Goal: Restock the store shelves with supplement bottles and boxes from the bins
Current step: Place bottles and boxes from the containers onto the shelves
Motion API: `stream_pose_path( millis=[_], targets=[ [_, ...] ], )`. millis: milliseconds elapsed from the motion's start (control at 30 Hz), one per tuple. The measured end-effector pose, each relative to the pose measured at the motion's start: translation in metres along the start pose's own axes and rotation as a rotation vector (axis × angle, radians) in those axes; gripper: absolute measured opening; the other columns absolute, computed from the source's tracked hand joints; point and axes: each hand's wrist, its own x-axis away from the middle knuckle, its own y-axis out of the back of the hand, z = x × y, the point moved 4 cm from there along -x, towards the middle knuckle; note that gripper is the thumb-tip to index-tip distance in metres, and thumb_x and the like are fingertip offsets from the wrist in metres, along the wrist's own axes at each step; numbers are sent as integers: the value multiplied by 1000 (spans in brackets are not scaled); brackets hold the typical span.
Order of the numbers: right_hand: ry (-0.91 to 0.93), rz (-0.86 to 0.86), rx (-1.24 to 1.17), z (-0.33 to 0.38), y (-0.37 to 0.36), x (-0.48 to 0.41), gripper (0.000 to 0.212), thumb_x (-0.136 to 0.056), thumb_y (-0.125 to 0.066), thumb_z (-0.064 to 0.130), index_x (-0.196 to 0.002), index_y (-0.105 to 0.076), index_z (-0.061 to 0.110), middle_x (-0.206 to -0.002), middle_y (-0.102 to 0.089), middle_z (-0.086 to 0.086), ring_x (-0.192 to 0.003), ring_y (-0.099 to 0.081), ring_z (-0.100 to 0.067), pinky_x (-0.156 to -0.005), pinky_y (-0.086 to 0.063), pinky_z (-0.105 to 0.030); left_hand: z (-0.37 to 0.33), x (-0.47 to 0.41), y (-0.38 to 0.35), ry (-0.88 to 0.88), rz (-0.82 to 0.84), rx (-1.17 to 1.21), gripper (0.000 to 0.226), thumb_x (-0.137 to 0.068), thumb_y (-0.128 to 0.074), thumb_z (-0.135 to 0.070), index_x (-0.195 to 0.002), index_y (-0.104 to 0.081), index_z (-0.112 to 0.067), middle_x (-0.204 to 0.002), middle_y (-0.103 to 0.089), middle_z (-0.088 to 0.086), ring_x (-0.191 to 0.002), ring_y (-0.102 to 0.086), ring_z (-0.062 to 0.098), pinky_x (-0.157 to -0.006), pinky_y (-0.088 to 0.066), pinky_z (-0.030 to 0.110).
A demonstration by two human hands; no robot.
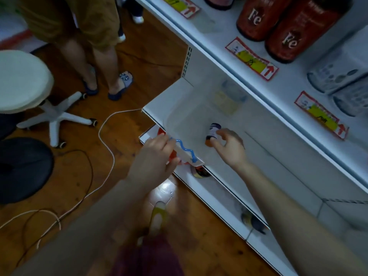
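My right hand (227,146) pinches a small dark supplement bottle (212,132) with a purple label and an orange base, held inside a clear plastic bin (179,118) that sits on the white middle shelf (278,156). My left hand (153,158) grips the bin's near rim, where a white label with a blue squiggle (185,151) is stuck. A pale yellow bottle (227,100) shows blurred behind the bin's far wall. On the upper shelf (219,28) stand two dark red bottles marked "Fe" (278,26) and grey boxes (342,76).
The lower shelf (219,196) holds dark-lidded bottles (253,220). Price tags (252,58) line the upper shelf edge. On the wooden floor to the left are a white stool (23,84), a black stool (23,168), loose cables (107,148) and a person's legs (95,62).
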Motion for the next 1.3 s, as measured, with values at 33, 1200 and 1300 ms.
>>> stream_pose_path(
  millis=[33, 1200, 1300],
  targets=[
    [-28, 14, 6, -5, -9, -10, 35, -87, -60, 14, -117, -57, -3, -114, -60, -20, -106, -56, -30, -79, -33, -22, 9, -8, -9, 12, 6, 1, 41, -81, -60, -31, -107, -65, -1, -107, -67, 17, -101, -64, 31, -85, -49, 45],
    [-372, 82, 8, -69, -116, -114, 49, -84, -60, 13, -128, -40, 1, -123, -53, -19, -106, -54, -31, -72, -40, -27, 74, -97, -114, -86, 130, 55, 61, -91, -31, -41, -133, -45, 2, -141, -43, 19, -131, -40, 33, -98, -37, 53],
    [-315, 47, -69, -45, -88, -81, 38, -84, -61, 13, -120, -49, 8, -114, -58, -10, -88, -52, -18, -63, -33, -17, 72, -97, -109, -116, 138, 80, 60, -88, -36, -37, -126, -51, 6, -134, -48, 24, -124, -47, 39, -92, -41, 57]
  ],
)
